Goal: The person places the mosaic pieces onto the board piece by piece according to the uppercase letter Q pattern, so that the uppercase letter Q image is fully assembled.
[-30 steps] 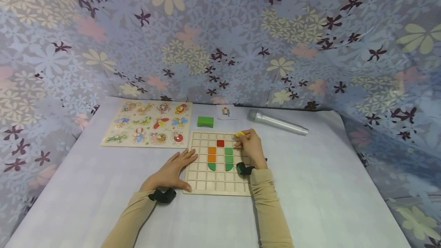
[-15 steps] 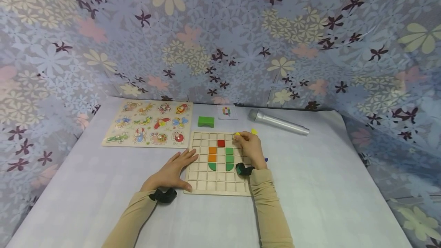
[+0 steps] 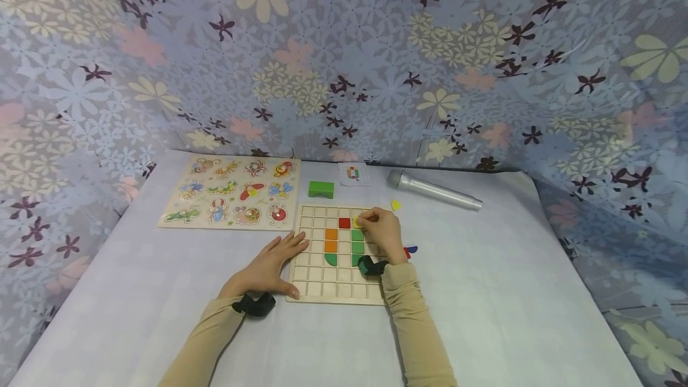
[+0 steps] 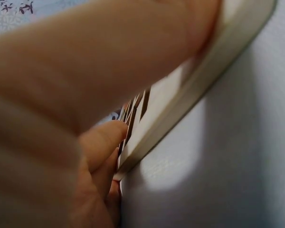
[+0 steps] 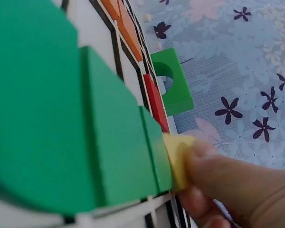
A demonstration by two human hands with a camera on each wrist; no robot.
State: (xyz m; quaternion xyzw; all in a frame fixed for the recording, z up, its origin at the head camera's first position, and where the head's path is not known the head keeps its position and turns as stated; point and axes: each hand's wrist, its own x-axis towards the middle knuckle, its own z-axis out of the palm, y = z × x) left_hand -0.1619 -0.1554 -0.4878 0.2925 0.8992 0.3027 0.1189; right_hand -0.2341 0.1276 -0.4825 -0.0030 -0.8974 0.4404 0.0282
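My right hand (image 3: 383,232) pinches a small yellow piece (image 5: 178,156) between thumb and fingers. In the head view the yellow piece is at the wooden grid board (image 3: 317,289), just right of a red square (image 3: 344,223) and above the green squares (image 3: 357,235). Two orange squares (image 3: 331,240) lie in the left column, with a dark green quarter-round (image 3: 331,260) below them. Another quarter-round is partly covered by the right wrist's black strap. Fingers spread, my left hand (image 3: 271,267) rests on the board's left edge.
Behind the board stand a green arch block (image 3: 321,190) and a pattern card (image 3: 353,174). An insect puzzle (image 3: 231,193) lies back left, a silver microphone (image 3: 438,190) back right. Right of the board are a yellow piece (image 3: 396,204) and a blue piece (image 3: 412,249) beside a red one.
My right hand has moved left with the yellow piece, from the board's upper right to beside the red square. Red and blue pieces right of the wrist are now uncovered. My left hand stays put.
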